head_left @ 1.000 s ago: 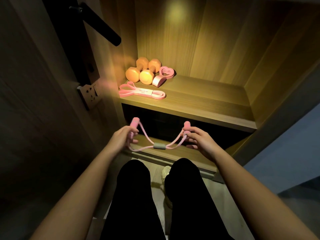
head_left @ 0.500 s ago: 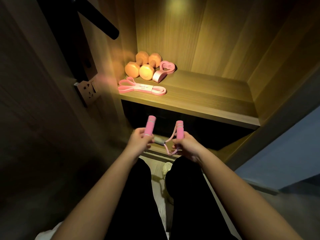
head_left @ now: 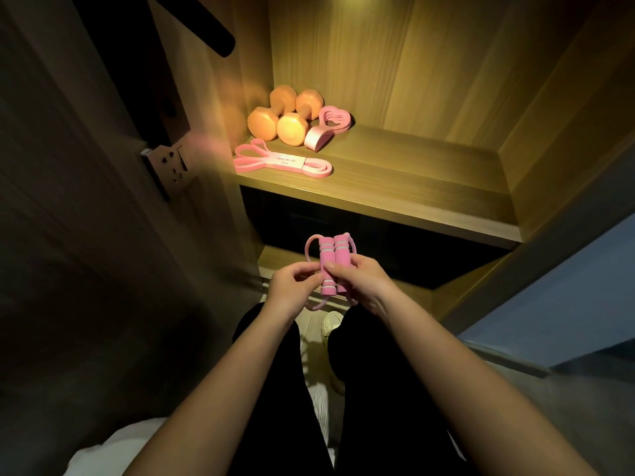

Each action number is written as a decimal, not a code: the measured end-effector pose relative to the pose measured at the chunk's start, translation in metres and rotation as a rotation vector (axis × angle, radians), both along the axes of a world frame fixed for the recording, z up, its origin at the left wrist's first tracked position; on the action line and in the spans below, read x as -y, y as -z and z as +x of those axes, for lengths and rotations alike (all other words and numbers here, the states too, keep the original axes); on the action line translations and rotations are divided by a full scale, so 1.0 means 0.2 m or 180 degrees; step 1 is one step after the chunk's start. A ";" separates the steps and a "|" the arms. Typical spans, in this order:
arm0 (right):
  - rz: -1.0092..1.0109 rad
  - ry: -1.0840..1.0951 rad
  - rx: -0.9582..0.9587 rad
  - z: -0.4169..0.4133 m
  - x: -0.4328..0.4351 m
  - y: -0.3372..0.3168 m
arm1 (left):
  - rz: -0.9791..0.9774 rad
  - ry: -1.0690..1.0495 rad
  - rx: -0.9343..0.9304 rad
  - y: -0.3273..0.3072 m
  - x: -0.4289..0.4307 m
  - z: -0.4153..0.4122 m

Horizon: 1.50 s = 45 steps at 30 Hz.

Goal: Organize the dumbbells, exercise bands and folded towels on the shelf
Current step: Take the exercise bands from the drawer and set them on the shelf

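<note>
Both hands meet in front of the knees and grip one pink handled band (head_left: 331, 266). Its two foam handles stand upright side by side, touching. The left hand (head_left: 292, 290) pinches the left handle between thumb and fingertips. The right hand (head_left: 364, 283) curls round the right handle, its thumb lying across the front of the pair. Thin pink tubing loops out above the hands and again below them.

The rest of the gear lies beyond the hands and higher, on the lit shelf (head_left: 412, 187), all of it up and to the left of the left hand. Nearest the hands, at the shelf's front edge, is one flat pink band (head_left: 283, 162) held by a paper label. Just behind it are two orange dumbbells (head_left: 271, 115), side by side and touching, in the back left corner. Against their right side rests one heart-shaped pink band bundle (head_left: 330, 127); how many loops it holds cannot be told.

Below the hands, between the black trouser legs, one pale shoe (head_left: 331, 322) shows. A white cloth (head_left: 113, 444) lies under the left forearm at the lower edge; whether it is a towel cannot be told.
</note>
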State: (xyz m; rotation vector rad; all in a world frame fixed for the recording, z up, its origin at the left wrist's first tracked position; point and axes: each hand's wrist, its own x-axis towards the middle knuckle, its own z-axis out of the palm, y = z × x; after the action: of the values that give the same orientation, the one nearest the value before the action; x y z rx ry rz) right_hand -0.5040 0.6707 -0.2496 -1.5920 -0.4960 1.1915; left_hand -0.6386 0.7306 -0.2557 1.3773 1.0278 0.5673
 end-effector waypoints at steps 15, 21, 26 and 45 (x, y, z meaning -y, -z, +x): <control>0.1059 -0.0412 -0.2057 0.11 0.05 -0.36 | 0.0558 0.0236 0.0164 0.03 -0.16 -0.13; 0.1198 -0.0205 -0.2213 0.17 0.09 -0.40 | 0.0801 0.0322 0.0508 -0.14 -0.19 -0.04; 0.0794 0.0369 -0.1815 0.25 0.09 -0.32 | 0.1108 0.0423 0.0310 -0.18 -0.27 -0.08; -0.0025 0.0127 0.0534 0.60 -1.02 -0.22 | 0.2463 0.0241 -0.1784 -0.40 -1.26 0.34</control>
State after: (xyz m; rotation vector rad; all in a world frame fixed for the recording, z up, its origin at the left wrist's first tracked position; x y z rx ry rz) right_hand -0.3834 0.8741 -0.2047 -1.7096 -0.5651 1.0362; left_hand -0.5702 0.9825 -0.1752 2.3411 1.2464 0.5581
